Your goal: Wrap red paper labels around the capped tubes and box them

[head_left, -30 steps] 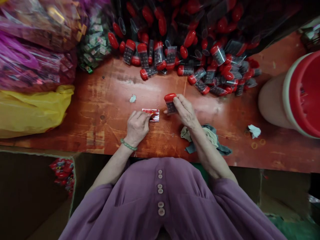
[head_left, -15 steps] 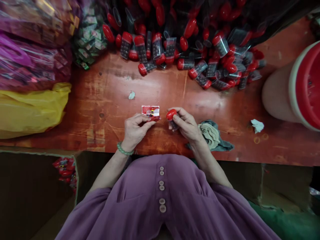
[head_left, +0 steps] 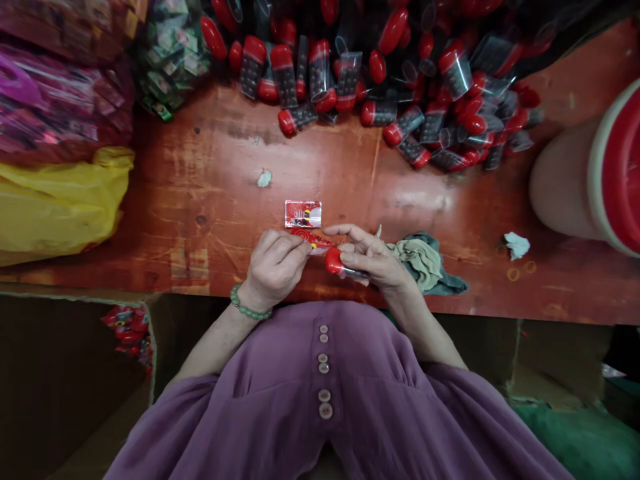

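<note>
My left hand [head_left: 274,265] is closed in a pinch on a small red printed label [head_left: 313,238] near the table's front edge. My right hand [head_left: 373,257] grips a small clear bottle with a red cap [head_left: 336,263], lying sideways with the cap pointing left. The label's free end reaches the bottle's cap. A second red and white label [head_left: 303,213] lies flat on the red-brown table [head_left: 210,200] just beyond my hands. A big heap of the same red-capped bottles [head_left: 390,87] fills the far side of the table.
A crumpled grey-green cloth [head_left: 425,263] lies right of my right hand. Left are a yellow bag [head_left: 55,207] and pink bags of packets [head_left: 55,100]. A cream and red bucket [head_left: 595,173] lies on its side at the right. A cardboard box [head_left: 75,380] stands lower left.
My right hand brought the bottle back from mid-table to the front edge and turned it sideways. My left hand lifted one label to the cap, leaving another flat on the table.
</note>
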`<state>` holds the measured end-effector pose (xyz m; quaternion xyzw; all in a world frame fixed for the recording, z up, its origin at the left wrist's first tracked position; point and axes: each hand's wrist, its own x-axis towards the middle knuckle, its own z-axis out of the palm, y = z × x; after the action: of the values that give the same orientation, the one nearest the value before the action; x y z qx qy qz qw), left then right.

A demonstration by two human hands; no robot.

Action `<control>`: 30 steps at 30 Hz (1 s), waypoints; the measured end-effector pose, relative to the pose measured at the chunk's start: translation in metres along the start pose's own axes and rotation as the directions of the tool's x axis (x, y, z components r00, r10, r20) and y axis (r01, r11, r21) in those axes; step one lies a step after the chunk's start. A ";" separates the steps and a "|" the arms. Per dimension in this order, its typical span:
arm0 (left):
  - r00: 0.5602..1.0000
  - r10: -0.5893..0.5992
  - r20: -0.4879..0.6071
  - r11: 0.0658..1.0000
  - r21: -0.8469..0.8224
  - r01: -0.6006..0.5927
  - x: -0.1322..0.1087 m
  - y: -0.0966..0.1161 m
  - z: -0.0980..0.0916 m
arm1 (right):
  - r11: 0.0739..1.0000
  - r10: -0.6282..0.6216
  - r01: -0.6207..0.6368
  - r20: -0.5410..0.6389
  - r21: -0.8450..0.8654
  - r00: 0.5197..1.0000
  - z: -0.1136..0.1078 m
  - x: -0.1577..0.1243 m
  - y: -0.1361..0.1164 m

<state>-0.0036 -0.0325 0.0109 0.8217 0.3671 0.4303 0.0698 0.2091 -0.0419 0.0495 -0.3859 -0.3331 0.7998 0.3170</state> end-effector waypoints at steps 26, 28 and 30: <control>0.995 0.004 0.103 0.994 -0.109 0.008 -0.014 0.009 0.010 | 0.974 0.194 -0.204 0.103 0.097 0.976 -0.016 -0.006 0.018; 0.993 0.017 0.113 0.994 -0.108 -0.005 -0.016 0.008 0.009 | 0.969 0.208 -0.220 0.105 0.114 0.972 -0.018 -0.006 0.020; 0.991 0.020 0.135 0.995 -0.103 -0.006 -0.018 0.007 0.009 | 0.964 0.220 -0.236 0.130 0.127 0.967 -0.021 -0.007 0.021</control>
<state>0.0007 -0.0479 -0.0040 0.8469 0.3338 0.3918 0.1339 0.2250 -0.0530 0.0258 -0.3517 -0.2467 0.8733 0.2297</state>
